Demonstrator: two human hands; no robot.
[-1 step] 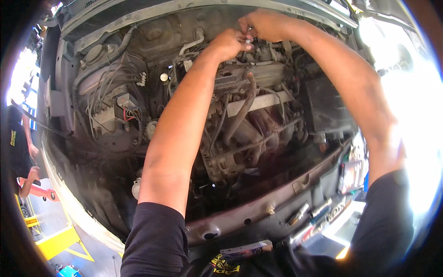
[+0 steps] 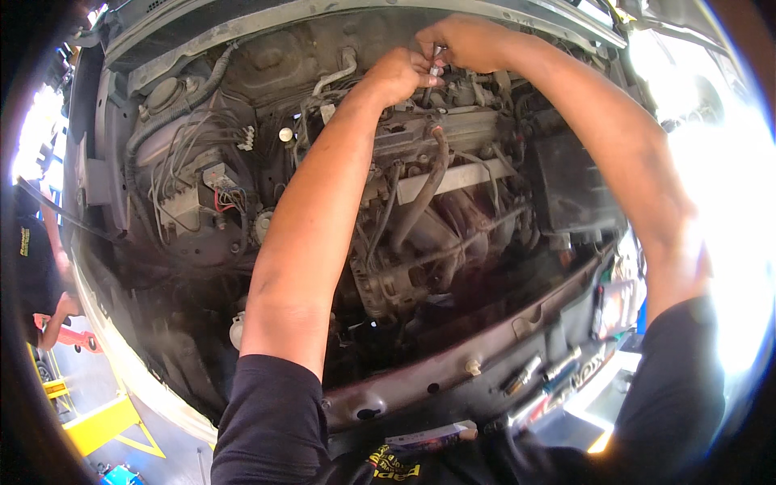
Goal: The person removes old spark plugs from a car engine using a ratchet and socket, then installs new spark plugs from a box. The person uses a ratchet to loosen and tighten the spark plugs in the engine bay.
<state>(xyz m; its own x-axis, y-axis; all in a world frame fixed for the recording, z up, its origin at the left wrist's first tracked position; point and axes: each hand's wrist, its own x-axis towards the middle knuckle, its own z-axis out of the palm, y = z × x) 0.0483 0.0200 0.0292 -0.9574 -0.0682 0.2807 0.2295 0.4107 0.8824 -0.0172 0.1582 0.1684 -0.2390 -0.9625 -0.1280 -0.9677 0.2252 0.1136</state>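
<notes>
Both my arms reach over an open engine bay to the back of the engine (image 2: 436, 133). My left hand (image 2: 400, 75) pinches a small silver metal piece (image 2: 435, 71) between thumb and fingers. It looks like part of a socket tool, but its exact kind is hard to make out. Close above it, my right hand (image 2: 475, 46) bends down with its fingertips closed around the upper end of the same piece. Below the fingers a dark shaft or hose runs down toward the engine top. What the piece's lower end touches is hidden.
A black box (image 2: 574, 186) stands right of the engine, and wiring with a connector block (image 2: 220, 176) lies to the left. Several hand tools (image 2: 525, 376) rest along the front edge. At far left are another person's arm (image 2: 61, 311) and a yellow frame (image 2: 101, 424).
More of the silver piece shows between my hands now, and my right fingers have shifted slightly on it. My left hand has risen a little. The other person's hand at far left has moved.
</notes>
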